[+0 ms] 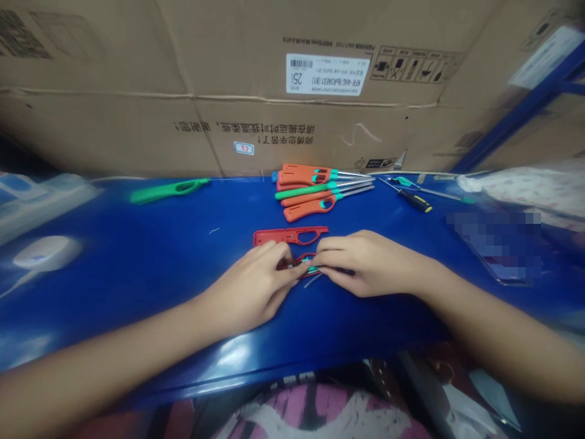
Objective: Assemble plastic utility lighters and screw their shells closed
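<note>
Both my hands rest on the blue table and meet over a red lighter half-shell with a teal trigger piece in it. My left hand pinches its left end, fingers closed. My right hand presses its fingers together on the right end. A thin metal wire pokes out just below the fingertips. Just beyond my hands lies another open red shell half, flat on the table.
A pile of assembled orange and green long-nosed lighters lies at the back centre. A single green lighter lies back left, a yellow-black screwdriver back right. Large cardboard boxes wall the far edge. A white object sits left.
</note>
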### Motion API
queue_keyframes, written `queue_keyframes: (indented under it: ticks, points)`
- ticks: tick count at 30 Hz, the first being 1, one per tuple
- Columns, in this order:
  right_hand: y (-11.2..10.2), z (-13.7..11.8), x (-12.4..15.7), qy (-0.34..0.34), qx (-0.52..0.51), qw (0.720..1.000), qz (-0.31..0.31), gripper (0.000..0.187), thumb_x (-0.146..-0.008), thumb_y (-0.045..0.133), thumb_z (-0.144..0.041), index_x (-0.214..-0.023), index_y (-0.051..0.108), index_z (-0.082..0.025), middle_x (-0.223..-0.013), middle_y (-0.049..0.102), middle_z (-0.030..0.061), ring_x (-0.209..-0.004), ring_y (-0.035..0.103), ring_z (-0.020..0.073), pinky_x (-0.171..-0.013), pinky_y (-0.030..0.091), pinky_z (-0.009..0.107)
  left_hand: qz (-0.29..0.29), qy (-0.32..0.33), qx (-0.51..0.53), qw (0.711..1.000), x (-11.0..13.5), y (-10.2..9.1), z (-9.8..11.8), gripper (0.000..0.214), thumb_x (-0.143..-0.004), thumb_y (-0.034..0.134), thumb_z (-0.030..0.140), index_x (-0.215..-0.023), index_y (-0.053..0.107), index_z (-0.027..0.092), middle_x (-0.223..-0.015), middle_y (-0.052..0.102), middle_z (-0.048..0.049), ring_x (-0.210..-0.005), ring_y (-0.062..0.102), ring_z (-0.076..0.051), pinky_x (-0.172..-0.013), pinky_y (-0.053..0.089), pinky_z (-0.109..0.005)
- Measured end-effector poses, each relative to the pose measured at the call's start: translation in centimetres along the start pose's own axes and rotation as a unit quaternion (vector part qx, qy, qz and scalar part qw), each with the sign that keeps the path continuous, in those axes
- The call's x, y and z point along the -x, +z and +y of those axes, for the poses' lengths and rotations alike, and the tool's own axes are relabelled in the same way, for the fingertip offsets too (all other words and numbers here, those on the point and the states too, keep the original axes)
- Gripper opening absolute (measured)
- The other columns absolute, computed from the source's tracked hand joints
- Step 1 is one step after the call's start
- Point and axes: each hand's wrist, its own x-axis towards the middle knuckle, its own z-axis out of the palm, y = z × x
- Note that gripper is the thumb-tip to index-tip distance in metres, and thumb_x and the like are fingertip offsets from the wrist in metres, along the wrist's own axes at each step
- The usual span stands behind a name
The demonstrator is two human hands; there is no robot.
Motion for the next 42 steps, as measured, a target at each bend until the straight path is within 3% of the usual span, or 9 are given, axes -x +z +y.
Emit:
queue_keyframes:
  ticks: [5,8,13,18,23,27,42]
  points:
    - [0.8,0.4,-0.4,0.021,-0.107,0.994,0.030,0.015,-0.096,0.055,-0.017,-0.100,0.069,-0.016,-0.094,0.070,0.0055,-0.084,0.064,0.0159,-0.073,0.046,0.026,0.012,0.019,0.004,1.000,0.0,0.3,-0.4,0.040,-0.099,0.045,0.019,-0.135,0.061,0.022,-0.124,0.059,-0.0139,-0.110,0.056,-0.028,-0.091,0.050,-0.045]
    - [1.3,0.8,-0.8,0.068,-0.188,0.978,0.054,0.007,-0.092,0.061,-0.014,-0.090,0.069,-0.015,-0.085,0.068,0.0030,-0.072,0.059,0.0119,-0.067,0.045,0.023,0.020,0.024,0.017,0.999,0.0,0.5,-0.6,0.038,-0.099,0.045,0.018,-0.134,0.061,0.022,-0.127,0.062,-0.0112,-0.109,0.057,-0.027,-0.092,0.050,-0.044]
    - [1.7,1.0,-1.1,0.134,-0.267,0.953,0.044,0.004,-0.085,0.068,-0.012,-0.083,0.067,-0.015,-0.074,0.063,-0.0015,-0.061,0.050,0.0079,-0.057,0.039,0.019,0.043,0.032,0.021,0.998,0.1,0.7,-0.7,0.038,-0.099,0.048,0.018,-0.134,0.061,0.022,-0.128,0.066,-0.0081,-0.108,0.059,-0.026,-0.092,0.051,-0.043]
    - [1.3,1.0,-1.2,0.136,-0.271,0.952,0.045,0.007,-0.088,0.067,-0.020,-0.085,0.067,-0.014,-0.075,0.061,-0.0016,-0.061,0.048,0.0074,-0.057,0.039,0.019,0.080,0.036,0.034,0.996,0.1,0.7,-0.5,0.033,-0.098,0.052,0.018,-0.130,0.062,0.019,-0.125,0.069,-0.0074,-0.109,0.062,-0.023,-0.096,0.052,-0.039]
    - [0.2,1.2,-0.6,0.049,-0.272,0.961,0.018,0.009,-0.088,0.061,-0.011,-0.093,0.068,-0.014,-0.089,0.061,0.0012,-0.066,0.051,0.0071,-0.063,0.044,0.019,0.069,0.024,0.049,0.996,0.2,0.6,-0.5,0.028,-0.098,0.051,0.017,-0.121,0.066,0.022,-0.125,0.067,-0.0066,-0.112,0.061,-0.023,-0.097,0.051,-0.039]
    - [-0.3,1.3,-0.2,0.010,-0.228,0.973,0.012,0.013,-0.089,0.060,-0.010,-0.094,0.072,-0.014,-0.087,0.063,0.0031,-0.073,0.057,0.0103,-0.069,0.046,0.022,0.061,0.022,0.045,0.997,0.2,0.8,-0.7,0.031,-0.099,0.050,0.018,-0.124,0.066,0.025,-0.127,0.066,-0.0062,-0.110,0.061,-0.023,-0.094,0.050,-0.041]
    - [-1.3,0.5,0.3,0.016,-0.137,0.990,-0.032,0.024,-0.092,0.058,-0.014,-0.104,0.078,-0.018,-0.088,0.078,0.0046,-0.074,0.069,0.0140,-0.067,0.044,0.024,0.089,0.030,0.060,0.994,0.4,1.2,-1.0,0.029,-0.098,0.052,0.018,-0.120,0.070,0.026,-0.126,0.066,-0.0062,-0.111,0.060,-0.023,-0.094,0.051,-0.039]
